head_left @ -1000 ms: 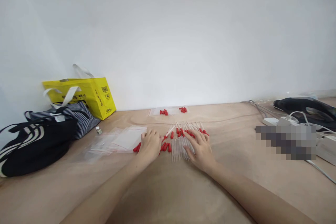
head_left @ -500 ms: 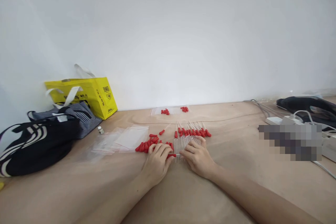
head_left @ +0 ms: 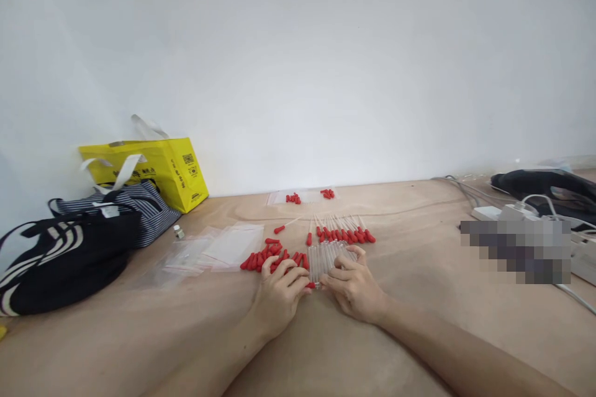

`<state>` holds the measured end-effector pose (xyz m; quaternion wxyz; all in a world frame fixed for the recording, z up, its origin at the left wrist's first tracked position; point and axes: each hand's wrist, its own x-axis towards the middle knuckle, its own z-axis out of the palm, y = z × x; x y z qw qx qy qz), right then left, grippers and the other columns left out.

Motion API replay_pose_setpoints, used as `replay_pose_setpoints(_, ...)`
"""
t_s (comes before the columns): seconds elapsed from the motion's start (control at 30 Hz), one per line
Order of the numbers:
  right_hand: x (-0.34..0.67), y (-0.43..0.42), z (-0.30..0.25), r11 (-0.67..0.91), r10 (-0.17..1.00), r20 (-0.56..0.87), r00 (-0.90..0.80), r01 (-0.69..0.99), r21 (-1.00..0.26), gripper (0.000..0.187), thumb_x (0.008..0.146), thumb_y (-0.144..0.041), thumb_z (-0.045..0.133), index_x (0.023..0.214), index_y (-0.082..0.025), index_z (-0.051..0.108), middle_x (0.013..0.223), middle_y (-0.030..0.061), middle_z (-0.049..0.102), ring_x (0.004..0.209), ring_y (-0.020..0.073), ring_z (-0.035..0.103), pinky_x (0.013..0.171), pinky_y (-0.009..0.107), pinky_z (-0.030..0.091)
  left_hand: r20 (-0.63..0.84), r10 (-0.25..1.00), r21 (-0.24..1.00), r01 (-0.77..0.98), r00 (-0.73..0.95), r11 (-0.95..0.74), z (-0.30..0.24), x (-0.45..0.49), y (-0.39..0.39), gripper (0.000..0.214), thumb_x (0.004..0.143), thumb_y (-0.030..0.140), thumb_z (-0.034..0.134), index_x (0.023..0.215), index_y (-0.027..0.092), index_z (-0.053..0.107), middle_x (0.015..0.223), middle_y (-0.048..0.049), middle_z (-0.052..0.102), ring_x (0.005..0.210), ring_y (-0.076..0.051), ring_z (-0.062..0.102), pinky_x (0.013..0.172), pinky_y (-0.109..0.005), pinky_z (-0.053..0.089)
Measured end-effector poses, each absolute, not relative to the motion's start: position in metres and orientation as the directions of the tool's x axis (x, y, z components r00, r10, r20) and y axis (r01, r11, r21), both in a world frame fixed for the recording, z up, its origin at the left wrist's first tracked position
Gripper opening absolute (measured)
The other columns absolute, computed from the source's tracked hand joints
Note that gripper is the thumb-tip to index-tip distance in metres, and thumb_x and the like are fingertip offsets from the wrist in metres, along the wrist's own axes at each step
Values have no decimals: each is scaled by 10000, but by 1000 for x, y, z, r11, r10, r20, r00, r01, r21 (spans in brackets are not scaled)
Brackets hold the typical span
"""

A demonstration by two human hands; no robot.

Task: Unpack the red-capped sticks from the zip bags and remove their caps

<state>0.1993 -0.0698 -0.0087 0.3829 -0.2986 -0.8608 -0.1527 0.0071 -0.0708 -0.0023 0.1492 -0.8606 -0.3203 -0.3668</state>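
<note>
My left hand (head_left: 278, 294) is closed on a red rubber dropper bulb (head_left: 310, 285), its tip poking out past the fingertips. Directly beside it, my right hand (head_left: 356, 288) pinches a clear glass dropper tube (head_left: 318, 285), whose end meets the bulb or lies against it; I cannot tell how far it goes in. A row of loose glass tubes (head_left: 321, 260) lies between and beyond my hands, partly under the right fingers. A pile of red bulbs (head_left: 261, 257) sits beyond my left hand. Several droppers fitted with red bulbs (head_left: 347, 236) lie in a row farther back.
One dropper (head_left: 279, 229) lies apart, left of the row. Clear plastic bags (head_left: 233, 248) spread at the left, near a small bottle (head_left: 179, 232). A bag with bulbs (head_left: 307, 197) lies by the wall. Bags (head_left: 190, 180) stand far left; a power strip (head_left: 487, 215) and cables are right.
The red bulb in my left hand has moved right and nearer to me, up to the glass tube in my right hand. The lone dropper has shifted slightly left.
</note>
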Motion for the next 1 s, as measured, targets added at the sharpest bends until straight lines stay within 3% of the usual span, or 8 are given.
replay_pose_setpoints(0.27, 203, -73, -7, 788, 394, 763, -512, 616, 7, 186, 795, -159, 408, 707, -194, 568, 500, -42, 503, 633, 114, 416, 825, 383, 179, 730, 428, -56, 671, 533, -739, -2, 5, -71, 200, 839, 251, 439, 694, 226, 573, 758, 49, 658, 789, -155, 535, 859, -407, 224)
replay_pose_setpoints(0.53, 215, -62, -19, 676, 570, 730, -377, 720, -156, 203, 839, -189, 396, 816, -193, 597, 590, -7, 528, 610, 118, 418, 698, 306, 237, 730, 494, -17, 735, 472, -678, 6, -8, -70, 196, 840, 207, 411, 756, 194, 588, 780, -22, 601, 748, -152, 522, 723, -314, 363)
replay_pose_setpoints(0.7, 208, -58, -24, 576, 711, 626, -320, 776, -257, 287, 842, -121, 310, 1012, -167, 536, 736, 37, 527, 635, 129, 435, 612, 258, 265, 719, 649, 214, 809, 249, -548, 10, -22, -49, 265, 833, 215, 356, 946, 138, 583, 825, -67, 517, 775, -156, 531, 701, -272, 447)
replay_pose_setpoints(0.87, 192, -45, -26, 533, 747, 604, -277, 793, -296, 249, 792, -62, 350, 823, -173, 570, 744, 36, 497, 678, 135, 446, 608, 244, 288, 506, 862, 408, 872, 32, -272, 20, -54, -31, 305, 741, 247, 426, 990, 127, 556, 749, -36, 530, 646, -150, 550, 627, -275, 468)
replay_pose_setpoints(1.0, 174, -38, -26, 487, 757, 606, -243, 829, -275, 265, 727, 0, 389, 815, -160, 582, 803, 62, 493, 734, 153, 452, 613, 249, 288, 333, 942, 501, 853, -31, -149, 21, -65, -28, 342, 704, 329, 474, 967, 119, 530, 668, -4, 563, 576, -135, 555, 575, -242, 458)
